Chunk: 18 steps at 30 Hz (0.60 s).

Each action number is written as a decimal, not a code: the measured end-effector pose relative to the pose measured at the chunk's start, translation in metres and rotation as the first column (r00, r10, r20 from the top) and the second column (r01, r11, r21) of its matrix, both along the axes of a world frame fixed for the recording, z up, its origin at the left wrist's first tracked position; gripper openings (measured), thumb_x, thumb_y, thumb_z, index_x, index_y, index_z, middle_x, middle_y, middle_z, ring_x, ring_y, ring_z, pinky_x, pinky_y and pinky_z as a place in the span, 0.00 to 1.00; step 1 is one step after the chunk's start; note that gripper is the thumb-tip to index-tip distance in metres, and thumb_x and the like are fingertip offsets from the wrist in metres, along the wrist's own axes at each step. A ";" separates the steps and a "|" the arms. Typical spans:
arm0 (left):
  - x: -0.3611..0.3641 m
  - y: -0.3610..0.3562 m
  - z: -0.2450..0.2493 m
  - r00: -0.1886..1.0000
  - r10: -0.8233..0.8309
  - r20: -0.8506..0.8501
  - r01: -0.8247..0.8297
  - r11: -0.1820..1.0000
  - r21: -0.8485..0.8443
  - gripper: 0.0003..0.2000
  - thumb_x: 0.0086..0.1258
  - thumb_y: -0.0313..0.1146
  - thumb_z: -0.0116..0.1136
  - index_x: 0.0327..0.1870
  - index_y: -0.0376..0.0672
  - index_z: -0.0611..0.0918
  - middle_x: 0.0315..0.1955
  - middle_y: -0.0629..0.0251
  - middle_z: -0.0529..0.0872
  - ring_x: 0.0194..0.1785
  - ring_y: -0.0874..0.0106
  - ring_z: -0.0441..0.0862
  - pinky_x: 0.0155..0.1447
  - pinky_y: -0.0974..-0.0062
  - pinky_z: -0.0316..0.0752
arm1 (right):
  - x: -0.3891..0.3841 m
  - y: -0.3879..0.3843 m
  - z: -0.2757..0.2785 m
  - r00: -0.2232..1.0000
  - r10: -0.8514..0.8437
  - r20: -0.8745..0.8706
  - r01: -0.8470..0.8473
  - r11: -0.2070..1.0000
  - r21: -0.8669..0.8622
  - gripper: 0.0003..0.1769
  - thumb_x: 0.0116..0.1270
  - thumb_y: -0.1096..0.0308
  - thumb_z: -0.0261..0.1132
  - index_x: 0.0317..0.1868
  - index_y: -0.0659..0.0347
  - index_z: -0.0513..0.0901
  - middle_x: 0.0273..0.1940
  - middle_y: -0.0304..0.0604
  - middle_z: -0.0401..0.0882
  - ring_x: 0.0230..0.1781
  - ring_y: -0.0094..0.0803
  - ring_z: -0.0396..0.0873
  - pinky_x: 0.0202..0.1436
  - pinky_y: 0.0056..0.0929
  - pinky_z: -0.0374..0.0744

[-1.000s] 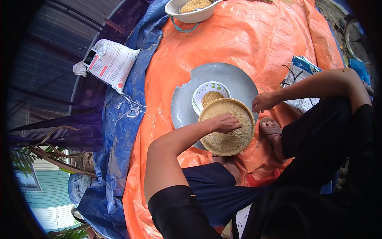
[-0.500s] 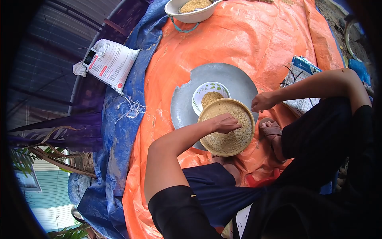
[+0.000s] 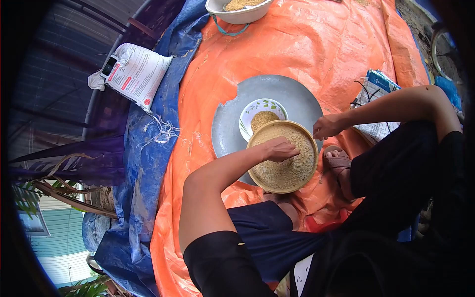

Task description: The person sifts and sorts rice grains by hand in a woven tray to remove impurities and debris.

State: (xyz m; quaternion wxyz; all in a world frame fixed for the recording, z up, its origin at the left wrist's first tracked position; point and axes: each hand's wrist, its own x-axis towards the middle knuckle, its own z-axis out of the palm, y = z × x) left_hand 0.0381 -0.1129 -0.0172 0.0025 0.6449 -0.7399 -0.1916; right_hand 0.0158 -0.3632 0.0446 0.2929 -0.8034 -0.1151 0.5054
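Observation:
A shallow round tan tray or sieve [image 3: 309, 171] full of pale grain tilts over the metal disc in front of me. My left hand [image 3: 281, 149] is over the grain with its fingers curled in; whether grain is inside them is hidden. Just off the tray's right rim is my right hand [image 3: 326, 127], its fingers closed; I cannot make out anything in them. Behind the tray, and partly covered by it, sits a white bowl [image 3: 246, 119] with a green leaf pattern and golden grain [image 3: 263, 119] in it. The bowl stands on a grey metal disc [image 3: 225, 133] with a broken edge.
An orange tarp [image 3: 277, 49] covers the ground, with a blue tarp [image 3: 143, 183] along the left. A white printed sack [image 3: 141, 74] lies on the left. At the top is a basin [image 3: 242, 16] with grain. A folded bag [image 3: 376, 94] is beside my right arm; my sandalled foot [image 3: 338, 161] is below.
The view has shifted slightly, so the sack and basin sit a little higher. Both hands stay almost where they were, the left still over the grain.

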 end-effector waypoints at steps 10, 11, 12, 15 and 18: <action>0.001 0.007 -0.003 1.000 0.016 -0.020 -0.017 0.999 -0.036 0.09 0.60 0.29 0.53 0.41 0.38 0.75 0.26 0.54 0.82 0.32 0.55 0.85 0.34 0.59 0.79 | 0.002 0.005 -0.002 1.000 -0.014 -0.021 0.015 1.000 0.016 0.24 0.67 0.52 0.58 0.48 0.66 0.81 0.42 0.48 0.83 0.41 0.34 0.82 0.47 0.34 0.79; 0.002 0.007 -0.005 1.000 0.018 -0.025 -0.019 0.999 -0.044 0.09 0.60 0.29 0.53 0.41 0.38 0.75 0.26 0.54 0.82 0.32 0.55 0.85 0.34 0.59 0.79 | 0.002 0.005 -0.001 1.000 -0.020 -0.023 0.021 1.000 0.019 0.24 0.67 0.52 0.58 0.48 0.66 0.81 0.42 0.48 0.83 0.41 0.34 0.82 0.47 0.34 0.79; 0.002 0.007 -0.004 1.000 0.014 -0.022 -0.015 0.999 -0.041 0.10 0.59 0.29 0.53 0.41 0.38 0.75 0.26 0.54 0.82 0.32 0.55 0.85 0.34 0.59 0.79 | 0.002 0.005 -0.001 1.000 -0.020 -0.021 0.020 1.000 0.016 0.24 0.67 0.51 0.58 0.48 0.66 0.81 0.42 0.48 0.83 0.41 0.34 0.82 0.47 0.34 0.79; 0.002 0.007 -0.001 1.000 0.009 -0.014 -0.010 0.999 -0.033 0.10 0.59 0.29 0.53 0.41 0.38 0.75 0.25 0.54 0.82 0.32 0.54 0.84 0.34 0.59 0.79 | 0.002 0.006 -0.001 1.000 -0.018 -0.018 0.018 1.000 0.008 0.25 0.67 0.51 0.58 0.48 0.66 0.81 0.43 0.48 0.83 0.41 0.34 0.82 0.47 0.35 0.79; 0.001 0.007 -0.002 1.000 0.013 -0.012 -0.013 0.999 -0.032 0.10 0.58 0.29 0.54 0.40 0.38 0.75 0.25 0.54 0.82 0.32 0.54 0.84 0.34 0.59 0.79 | 0.002 0.006 0.001 1.000 -0.014 -0.014 0.014 1.000 -0.002 0.25 0.67 0.51 0.58 0.48 0.66 0.81 0.43 0.48 0.83 0.42 0.34 0.82 0.47 0.35 0.79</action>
